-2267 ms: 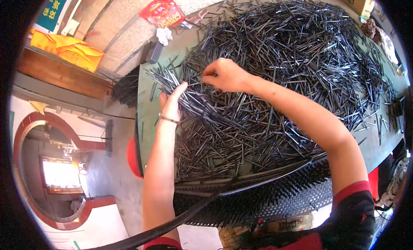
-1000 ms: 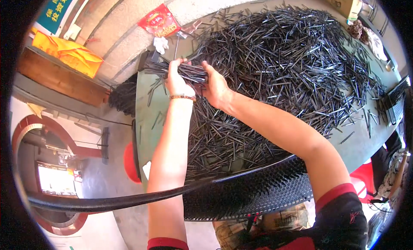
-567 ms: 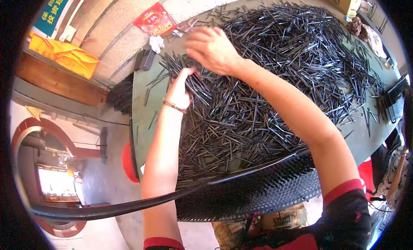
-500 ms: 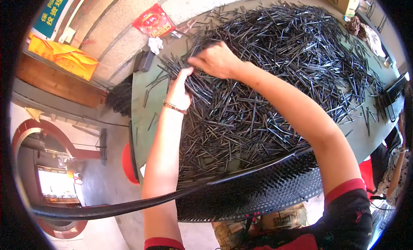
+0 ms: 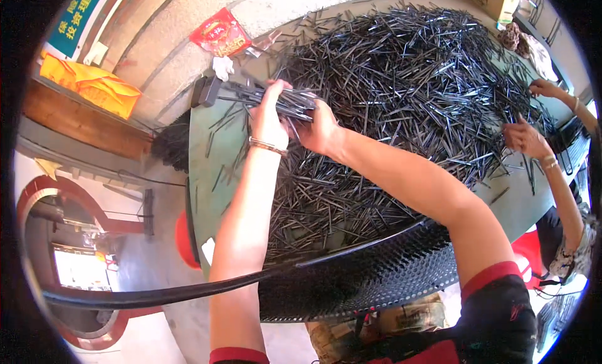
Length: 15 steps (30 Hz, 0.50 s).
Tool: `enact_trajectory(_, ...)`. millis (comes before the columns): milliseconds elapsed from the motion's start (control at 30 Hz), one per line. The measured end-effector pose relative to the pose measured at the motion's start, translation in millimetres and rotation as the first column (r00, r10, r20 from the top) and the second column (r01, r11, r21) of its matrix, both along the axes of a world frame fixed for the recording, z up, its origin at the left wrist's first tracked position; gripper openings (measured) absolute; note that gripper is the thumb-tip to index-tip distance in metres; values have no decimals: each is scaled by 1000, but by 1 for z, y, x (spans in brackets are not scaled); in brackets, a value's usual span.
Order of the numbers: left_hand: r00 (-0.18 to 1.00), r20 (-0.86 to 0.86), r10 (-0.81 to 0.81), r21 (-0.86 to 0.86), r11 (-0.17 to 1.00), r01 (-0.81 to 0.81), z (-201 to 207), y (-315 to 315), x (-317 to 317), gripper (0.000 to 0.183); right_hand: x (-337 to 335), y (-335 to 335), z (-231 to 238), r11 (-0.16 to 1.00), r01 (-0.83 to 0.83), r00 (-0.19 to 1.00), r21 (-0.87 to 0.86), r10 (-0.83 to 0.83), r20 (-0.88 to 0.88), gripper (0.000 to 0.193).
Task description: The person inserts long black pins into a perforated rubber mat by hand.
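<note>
A bundle of thin black sticks [image 5: 290, 103] lies between my two hands over the left part of the table. My left hand [image 5: 268, 121] wraps round it from the near left, thumb on top. At the bundle's right end, my right hand [image 5: 322, 129] closes on the sticks, its fingers partly hidden. The bundle's left ends are blurred and point toward a dark rectangular block [image 5: 205, 90] at the table's edge. Beyond and beside my hands spreads a large loose heap of the same black sticks [image 5: 407, 82].
A black perforated tray [image 5: 370, 285] lines the near side, its long dark rim crossing my left forearm. Another person's hands [image 5: 528, 139] touch the heap's right edge. A red packet [image 5: 221, 33] lies at the back, and a cardboard box [image 5: 492, 1] stands at the far right.
My right hand has come down and nearer, from above the sticks to the bundle's right end. The bundle has turned more level. Another person's hands have come in at the right.
</note>
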<state>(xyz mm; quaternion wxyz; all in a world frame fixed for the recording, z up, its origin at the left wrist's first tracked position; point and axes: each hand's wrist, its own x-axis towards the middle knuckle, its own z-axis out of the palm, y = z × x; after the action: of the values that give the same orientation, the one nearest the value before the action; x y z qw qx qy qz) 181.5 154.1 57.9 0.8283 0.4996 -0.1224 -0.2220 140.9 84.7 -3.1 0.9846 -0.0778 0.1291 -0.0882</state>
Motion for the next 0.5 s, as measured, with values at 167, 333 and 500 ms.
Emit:
enact_trajectory(167, 988, -84, 128, -118, 983, -137, 3, 1, 0, 16, -4, -13, 6, 966, -129, 970, -223, 76, -231, 48)
enact_trajectory(333, 968, 80, 237, -98, 968, -229, 8, 5, -2, 17, -18, -2, 30, 976, -102, 983, -193, 69, -171, 59)
enact_trajectory(500, 932, 202, 302, -45, 953, -300, 2, -9, -21, 23, 5, 11, 12, 999, -21, 997, 28, 23, -70, 26)
